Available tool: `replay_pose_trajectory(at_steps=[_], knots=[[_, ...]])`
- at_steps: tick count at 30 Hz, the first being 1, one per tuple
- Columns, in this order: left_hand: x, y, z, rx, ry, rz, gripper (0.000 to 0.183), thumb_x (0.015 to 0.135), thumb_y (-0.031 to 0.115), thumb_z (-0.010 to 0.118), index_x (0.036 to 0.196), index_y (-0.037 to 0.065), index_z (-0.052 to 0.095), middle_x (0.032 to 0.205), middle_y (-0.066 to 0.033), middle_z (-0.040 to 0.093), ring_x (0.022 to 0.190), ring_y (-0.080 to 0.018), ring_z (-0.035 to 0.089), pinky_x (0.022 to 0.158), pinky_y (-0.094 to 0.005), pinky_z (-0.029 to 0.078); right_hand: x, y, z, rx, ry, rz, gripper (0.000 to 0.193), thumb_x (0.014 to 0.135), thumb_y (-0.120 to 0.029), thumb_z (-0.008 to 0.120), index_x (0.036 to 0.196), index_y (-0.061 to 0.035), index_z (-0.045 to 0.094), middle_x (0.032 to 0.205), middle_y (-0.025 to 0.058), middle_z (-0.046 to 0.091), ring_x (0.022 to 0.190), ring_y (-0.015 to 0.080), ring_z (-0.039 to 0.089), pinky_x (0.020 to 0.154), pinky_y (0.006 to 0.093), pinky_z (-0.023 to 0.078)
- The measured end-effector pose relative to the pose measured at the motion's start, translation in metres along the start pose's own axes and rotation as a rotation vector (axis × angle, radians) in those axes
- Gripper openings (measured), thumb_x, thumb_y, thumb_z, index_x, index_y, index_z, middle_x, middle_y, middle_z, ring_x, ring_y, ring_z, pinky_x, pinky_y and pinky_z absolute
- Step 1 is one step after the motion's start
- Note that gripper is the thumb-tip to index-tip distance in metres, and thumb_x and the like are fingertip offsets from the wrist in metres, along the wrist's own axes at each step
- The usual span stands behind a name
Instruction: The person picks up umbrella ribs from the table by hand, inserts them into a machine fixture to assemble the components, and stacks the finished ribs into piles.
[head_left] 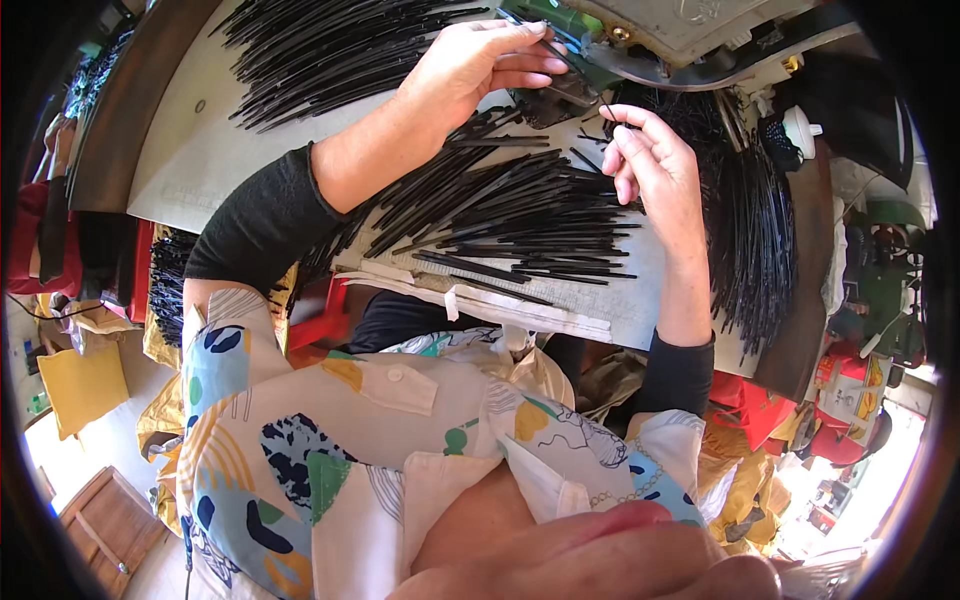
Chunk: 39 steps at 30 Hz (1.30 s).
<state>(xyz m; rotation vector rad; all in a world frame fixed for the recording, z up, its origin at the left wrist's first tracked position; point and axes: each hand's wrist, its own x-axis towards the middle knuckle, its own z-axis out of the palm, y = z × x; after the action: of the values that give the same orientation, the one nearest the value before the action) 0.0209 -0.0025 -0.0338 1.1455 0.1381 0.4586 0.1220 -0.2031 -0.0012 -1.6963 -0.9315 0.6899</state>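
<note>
My left hand (470, 66) is at the top, beside the green part (568, 18) of a pale machine. Its thumb and fingers are pinched on a thin black strip (573, 66) that slants down to the right. My right hand (660, 172) is lower and to the right, with thumb and forefinger closed near the strip's lower end; the other fingers curl in. Just what lies between those fingertips is too small to make out. Below both hands, many loose black strips (530, 215) lie across the pale tabletop (170, 175).
Another heap of black strips (330, 50) lies at the upper left, and a thick bundle (750, 230) hangs over the right side. The machine's pale body (690, 28) stands at the top. A white ruler-like strip (480, 300) runs along the near edge. Red and gold bags (750, 470) are below right.
</note>
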Motion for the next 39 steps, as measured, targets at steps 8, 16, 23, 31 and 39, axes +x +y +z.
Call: replay_pose_trajectory(at_steps=[8,16,23,31,39], knots=[[0.008,-0.001,0.014,-0.004,-0.03,-0.055,0.029,0.087,0.024,0.057,0.103,0.0,0.059,0.099,-0.0105,0.063,0.091,-0.0194,0.062,0.081,-0.0276,0.049,-0.01,-0.004,-0.011,-0.049,0.048,0.026,0.023,0.09,-0.009,0.047,0.111,-0.0044,0.058,0.067,0.0035,0.058,0.046,0.004,0.046,0.042,0.018,0.037],[0.001,-0.001,0.002,0.009,0.082,-0.164,0.028,0.087,0.018,0.058,0.107,-0.001,0.058,0.099,-0.0114,0.063,0.086,-0.0178,0.063,0.073,-0.0247,0.05,-0.005,0.002,-0.001,-0.094,0.002,-0.098,0.022,0.089,-0.01,0.045,0.104,-0.0027,0.06,0.064,0.0061,0.061,0.044,0.0079,0.049,0.042,0.0223,0.04],[0.006,-0.003,-0.001,0.104,0.084,-0.176,0.025,0.087,0.017,0.059,0.104,-0.001,0.059,0.092,-0.009,0.063,0.084,-0.0165,0.064,0.067,-0.0222,0.053,-0.001,0.008,-0.009,-0.321,0.016,-0.318,0.025,0.083,-0.009,0.045,0.099,-0.0016,0.063,0.061,0.0075,0.063,0.058,0.0192,0.061,0.062,0.0304,0.047],[0.01,0.002,-0.003,0.16,0.054,-0.237,0.024,0.087,0.016,0.058,0.104,-0.001,0.059,0.091,-0.009,0.064,0.083,-0.0158,0.064,0.063,-0.0198,0.052,-0.004,0.01,-0.018,-0.252,-0.086,-0.3,0.025,0.083,-0.01,0.048,0.101,-0.0024,0.064,0.062,0.0055,0.064,0.06,0.0144,0.061,0.063,0.027,0.047],[0.011,-0.001,-0.015,0.181,0.024,-0.288,0.026,0.087,0.02,0.058,0.104,0.0,0.06,0.09,-0.0082,0.064,0.078,-0.0133,0.063,0.063,-0.0199,0.049,0.0,0.009,-0.016,-0.187,-0.242,-0.317,0.024,0.086,-0.011,0.049,0.103,-0.0034,0.064,0.064,0.0034,0.063,0.062,0.0111,0.059,0.063,0.0254,0.046]])
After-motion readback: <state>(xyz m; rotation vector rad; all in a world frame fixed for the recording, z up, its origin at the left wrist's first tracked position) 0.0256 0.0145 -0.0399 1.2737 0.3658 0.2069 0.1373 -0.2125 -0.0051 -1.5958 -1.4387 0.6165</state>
